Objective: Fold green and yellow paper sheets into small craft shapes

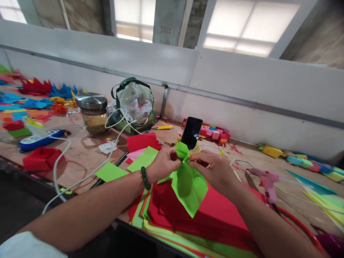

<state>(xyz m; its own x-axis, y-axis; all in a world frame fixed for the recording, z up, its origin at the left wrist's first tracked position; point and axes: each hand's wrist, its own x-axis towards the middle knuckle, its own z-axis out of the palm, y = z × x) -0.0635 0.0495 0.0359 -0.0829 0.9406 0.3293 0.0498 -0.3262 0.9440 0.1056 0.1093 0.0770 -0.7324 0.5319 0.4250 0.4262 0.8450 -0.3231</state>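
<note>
Both hands grip a folded green paper [189, 186] at its narrow, pinched neck, and its wide pointed part hangs toward me. My left hand [163, 163] is closed on the neck from the left, a dark green bead bracelet at its wrist. From the right, my right hand [215, 166] pinches the same neck between thumb and fingers. Below them lies a stack of coloured sheets with a red sheet [223, 218] on top. Loose green sheets [111, 172] and a folded red paper [141, 141] lie just left of the hands.
A phone [191, 132] leans upright behind the hands. A pink glue gun [266, 182] with a cord is at right. At left stand a glass jug [94, 114] with a metal lid, an open bag [135, 104], a red paper box [43, 158] and a white cable [88, 182].
</note>
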